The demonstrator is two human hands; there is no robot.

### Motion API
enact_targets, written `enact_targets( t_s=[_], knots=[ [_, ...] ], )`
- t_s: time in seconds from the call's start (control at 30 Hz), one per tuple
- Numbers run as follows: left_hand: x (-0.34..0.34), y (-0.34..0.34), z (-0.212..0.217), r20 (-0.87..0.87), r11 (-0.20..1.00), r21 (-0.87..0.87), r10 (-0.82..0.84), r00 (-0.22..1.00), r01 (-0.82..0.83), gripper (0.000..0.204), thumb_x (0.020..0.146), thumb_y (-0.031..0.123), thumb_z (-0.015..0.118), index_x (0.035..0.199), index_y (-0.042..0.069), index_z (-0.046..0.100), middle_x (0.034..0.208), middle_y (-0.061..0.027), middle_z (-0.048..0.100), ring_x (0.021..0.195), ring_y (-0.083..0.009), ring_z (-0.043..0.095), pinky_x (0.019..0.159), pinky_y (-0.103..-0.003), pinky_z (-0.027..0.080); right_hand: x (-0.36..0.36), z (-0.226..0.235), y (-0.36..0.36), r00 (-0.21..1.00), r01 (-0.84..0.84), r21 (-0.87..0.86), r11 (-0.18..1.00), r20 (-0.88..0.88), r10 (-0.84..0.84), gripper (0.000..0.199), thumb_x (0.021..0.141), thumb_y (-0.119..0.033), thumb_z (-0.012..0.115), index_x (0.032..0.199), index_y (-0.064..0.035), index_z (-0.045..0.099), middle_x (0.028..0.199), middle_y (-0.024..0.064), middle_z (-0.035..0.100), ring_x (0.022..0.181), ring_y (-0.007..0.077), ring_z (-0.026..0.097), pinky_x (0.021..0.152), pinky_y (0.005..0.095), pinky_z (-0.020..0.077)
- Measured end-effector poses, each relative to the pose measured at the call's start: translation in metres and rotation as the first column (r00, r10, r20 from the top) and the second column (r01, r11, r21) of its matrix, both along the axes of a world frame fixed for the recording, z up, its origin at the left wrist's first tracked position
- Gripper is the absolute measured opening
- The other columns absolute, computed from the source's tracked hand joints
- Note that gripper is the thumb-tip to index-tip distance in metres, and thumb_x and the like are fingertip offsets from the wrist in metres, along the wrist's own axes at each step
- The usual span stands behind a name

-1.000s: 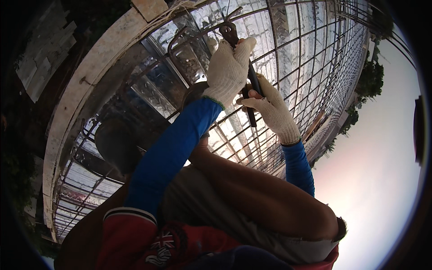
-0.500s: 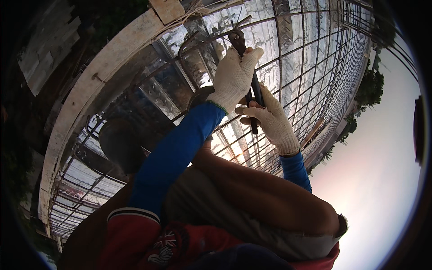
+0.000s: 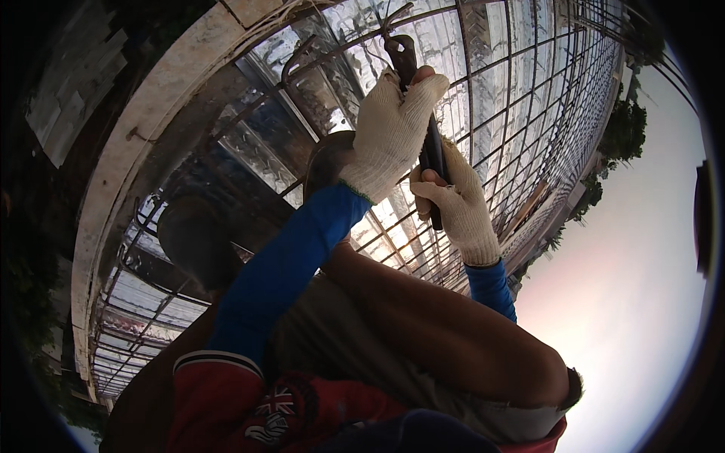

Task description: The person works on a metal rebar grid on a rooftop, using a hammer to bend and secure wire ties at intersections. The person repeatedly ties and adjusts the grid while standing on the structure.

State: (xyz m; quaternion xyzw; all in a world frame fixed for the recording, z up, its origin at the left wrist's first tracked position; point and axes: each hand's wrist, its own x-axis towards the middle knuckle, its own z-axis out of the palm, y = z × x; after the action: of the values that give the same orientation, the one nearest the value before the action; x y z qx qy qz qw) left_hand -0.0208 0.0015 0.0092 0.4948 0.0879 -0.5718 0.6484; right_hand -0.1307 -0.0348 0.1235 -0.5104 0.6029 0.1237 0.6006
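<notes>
My left hand (image 3: 393, 132), in a white knit glove with a blue sleeve, wraps around the upper part of dark pliers (image 3: 402, 54). Just below it, my right hand (image 3: 458, 208), gloved the same way, grips the pliers' lower handles. The jaws of the pliers sit at a crossing of the steel rebar mesh (image 3: 521, 83), where thin wire sticks out. I am crouched over the mesh, and my bare knees (image 3: 453, 340) fill the lower middle of the view.
The rebar grid lies over shiny plastic sheeting and stretches far to the upper right. A pale curved border board (image 3: 147, 121) edges it at the left. My dark shoes (image 3: 192, 241) stand on the bars. Trees (image 3: 623, 132) and sky are at the right.
Both hands and the pliers have moved farther up and out along the mesh toward the border board, and the jaws now sit at a bar crossing.
</notes>
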Motion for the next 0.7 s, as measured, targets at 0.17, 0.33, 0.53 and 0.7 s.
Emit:
enact_targets(
  t_s=[0.17,0.33,0.53,0.7],
  knots=[
    [-0.011,0.003,0.003,-0.241,0.943,-0.066,0.302,0.923,-0.326,0.027,0.102,0.032,0.064,0.1,0.004,0.063,0.078,0.0032,0.055,0.069,-0.0044,0.049,0.059,-0.023,0.04,-0.011,-0.023,-0.001,0.899,-0.4,-0.61,0.684,-0.113,0.424,0.064,0.097,-0.01,0.076,0.154,-0.0011,0.048,0.086,-0.0014,0.058,0.073,0.0098,0.058,0.069,0.0261,0.0517],
    [-0.011,0.005,0.012,-0.296,0.944,0.016,0.318,0.9,-0.329,0.027,0.097,0.031,0.066,0.082,0.012,0.053,0.072,0.0044,0.048,0.066,-0.0066,0.043,0.065,-0.027,0.038,-0.01,-0.022,-0.016,0.709,-0.698,-0.555,0.452,-0.447,0.546,0.068,0.095,-0.005,0.074,0.157,-0.0035,0.046,0.083,0.0056,0.059,0.072,0.0127,0.058,0.066,0.0288,0.0522],
    [-0.015,0.006,0.01,-0.234,0.953,0.034,0.3,0.925,-0.3,0.024,0.099,0.025,0.063,0.083,0.011,0.052,0.071,0.004,0.048,0.066,-0.0065,0.043,0.064,-0.027,0.038,-0.023,-0.021,-0.013,0.767,-0.628,-0.636,0.448,-0.411,0.492,0.066,0.096,-0.007,0.075,0.156,-0.0041,0.048,0.085,0.0029,0.063,0.072,0.0099,0.059,0.067,0.0274,0.0525],
    [-0.012,0.005,0.017,-0.308,0.943,0.072,0.33,0.893,-0.324,0.022,0.099,0.02,0.061,0.081,0.01,0.051,0.07,0.0038,0.048,0.062,-0.006,0.041,0.059,-0.026,0.033,-0.027,-0.037,-0.021,0.566,-0.816,-0.507,0.276,-0.609,0.555,0.07,0.095,-0.012,0.077,0.158,-0.0083,0.046,0.086,0.0086,0.066,0.073,0.0165,0.066,0.067,0.0334,0.0572]
  ],
)
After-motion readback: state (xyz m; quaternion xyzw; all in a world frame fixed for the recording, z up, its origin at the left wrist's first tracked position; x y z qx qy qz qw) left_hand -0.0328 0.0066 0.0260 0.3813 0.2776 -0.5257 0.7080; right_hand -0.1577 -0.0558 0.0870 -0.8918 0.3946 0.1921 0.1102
